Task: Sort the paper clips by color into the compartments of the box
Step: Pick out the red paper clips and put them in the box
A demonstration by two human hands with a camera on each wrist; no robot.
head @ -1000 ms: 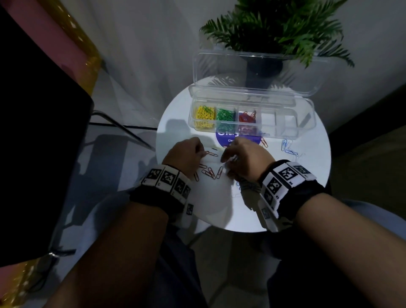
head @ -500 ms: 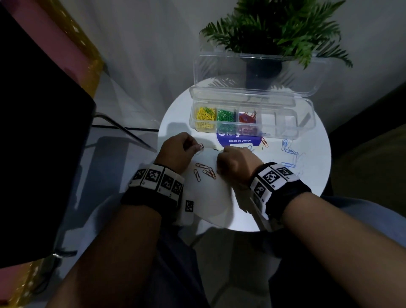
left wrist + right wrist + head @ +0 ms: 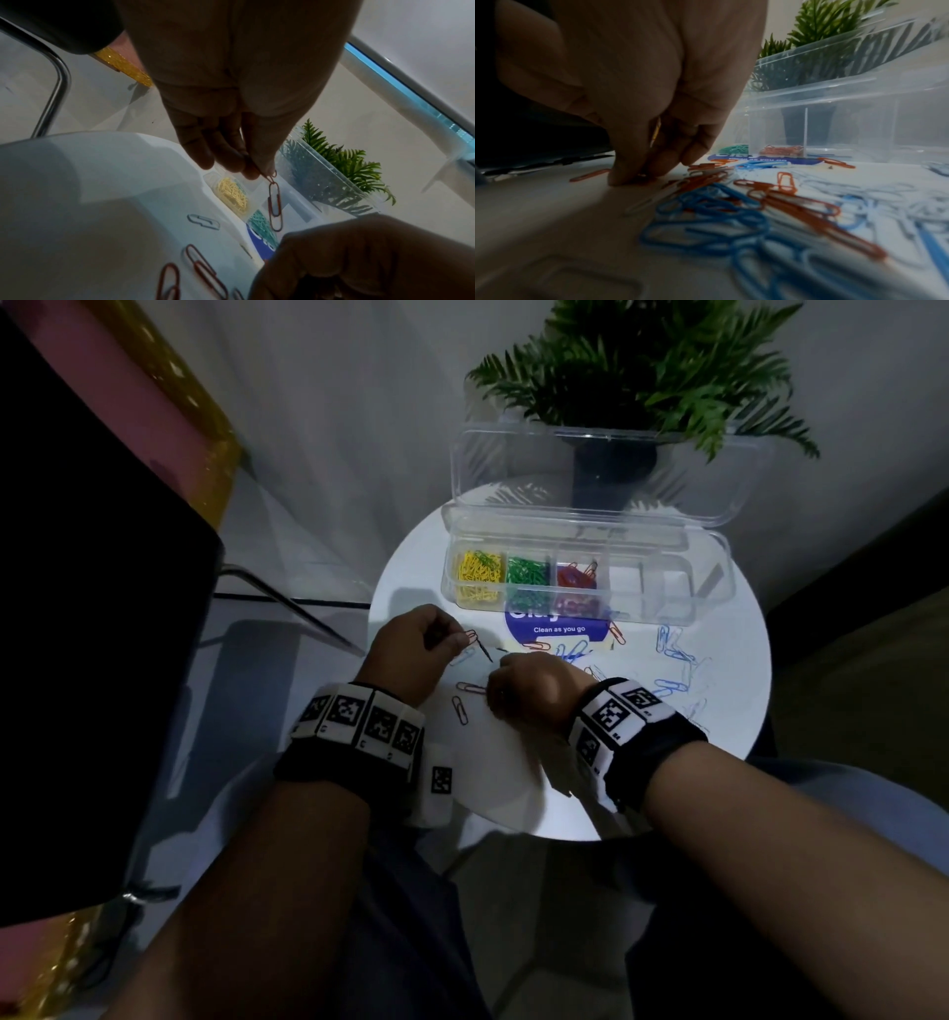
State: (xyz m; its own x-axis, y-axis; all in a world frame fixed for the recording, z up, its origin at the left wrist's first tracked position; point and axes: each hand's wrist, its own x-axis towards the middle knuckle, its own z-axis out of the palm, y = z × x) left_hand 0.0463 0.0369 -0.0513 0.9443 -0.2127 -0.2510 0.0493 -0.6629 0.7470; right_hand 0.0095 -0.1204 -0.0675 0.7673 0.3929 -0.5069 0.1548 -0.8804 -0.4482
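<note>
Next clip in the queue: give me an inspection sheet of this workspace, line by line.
Surface: round white table, brightly lit in a dim room.
Job's things: clear box with lid open; yellow, green and red clips fill its three left compartments, the right ones look unfilled. Loose red clips and blue clips lie on the table.
Clutter: blue sticker reading "Clean as you go", partly under the box.
Grippers: left hand pinches a red clip chain; right hand has its fingertips down on the table among red clips.
Cables: nothing seen.
Surroundings: potted fern behind the box; metal chair frame left.
</note>
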